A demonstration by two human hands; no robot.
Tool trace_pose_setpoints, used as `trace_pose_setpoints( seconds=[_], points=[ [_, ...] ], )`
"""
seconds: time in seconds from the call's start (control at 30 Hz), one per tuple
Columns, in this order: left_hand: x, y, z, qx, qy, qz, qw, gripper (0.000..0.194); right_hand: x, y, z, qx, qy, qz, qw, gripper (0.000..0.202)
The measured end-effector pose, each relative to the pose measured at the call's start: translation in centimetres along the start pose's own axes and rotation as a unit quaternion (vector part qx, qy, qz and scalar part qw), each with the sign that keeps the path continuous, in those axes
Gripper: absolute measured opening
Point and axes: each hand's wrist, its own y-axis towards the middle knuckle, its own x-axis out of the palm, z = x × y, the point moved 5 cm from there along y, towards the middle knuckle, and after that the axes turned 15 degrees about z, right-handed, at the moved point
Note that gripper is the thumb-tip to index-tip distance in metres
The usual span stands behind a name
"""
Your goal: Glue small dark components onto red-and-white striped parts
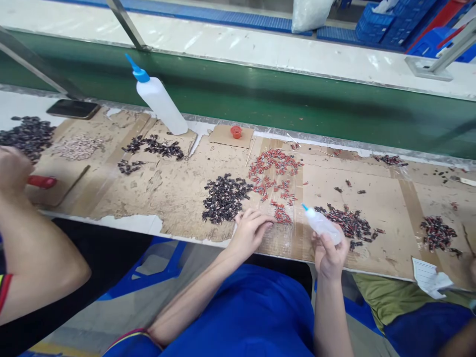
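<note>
My right hand [330,253] is wrapped round a small translucent squeeze bottle [323,225] with a blue tip, tilted up to the left. The fingertips of my left hand [254,229] are drawn together at the lower edge of the red parts [277,163]; anything between them is too small to make out. Just left of that hand lies a heap of black parts [225,198]. Beyond the bottle, to the right, is a pile of mixed black and red parts [349,222]. Cardboard [178,198] lies under all of them.
A large white bottle [161,105] stands behind, near a red cup [236,132] and a phone [73,109]. Another person's arm [33,238] reaches in at left, beside a red tool [41,182]. Another person sits at far right, near a paper [430,277]. A green belt [238,94] runs behind.
</note>
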Motion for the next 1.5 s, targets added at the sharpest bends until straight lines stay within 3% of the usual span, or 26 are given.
trace_pose_setpoints(
  seconds=[0.2, 0.4, 0.53, 0.7, 1.0, 1.3, 1.5],
  points=[
    [-0.2, -0.9, -0.9, 0.006, 0.088, 0.125, 0.988, 0.006, 1.2, -0.4, 0.5, 0.044, 0.055, 0.023, 0.997, 0.036],
    [-0.5, -0.9, -1.2, 0.035, 0.051, 0.086, 0.994, 0.015, 2.3, -1.5, 0.6, -0.033, -0.057, 0.019, 0.998, 0.03],
    [-0.5, -0.9, -1.5, 0.019, 0.034, 0.09, 0.995, 0.017, 2.8, -2.1, 0.0, -0.121, -0.156, 0.004, 0.98, 0.031],
    [-0.4, -0.8, -1.9, -0.004, 0.022, 0.098, 0.995, 0.02, 3.2, -2.3, -0.1, -0.167, -0.226, -0.042, 0.959, 0.03],
    [-0.5, -0.6, -1.8, -0.023, 0.027, 0.084, 0.996, 0.014, 3.4, -2.4, 0.2, -0.184, -0.26, -0.053, 0.946, 0.032],
    [-0.6, -0.6, -1.6, -0.034, 0.041, 0.072, 0.996, 0.011, 2.7, -2.3, 0.2, -0.168, -0.231, 0.006, 0.958, 0.033],
    [-0.5, -0.6, -1.6, -0.029, 0.04, 0.082, 0.995, 0.013, 3.0, -2.3, 0.4, -0.16, -0.237, -0.033, 0.958, 0.032]
  ],
)
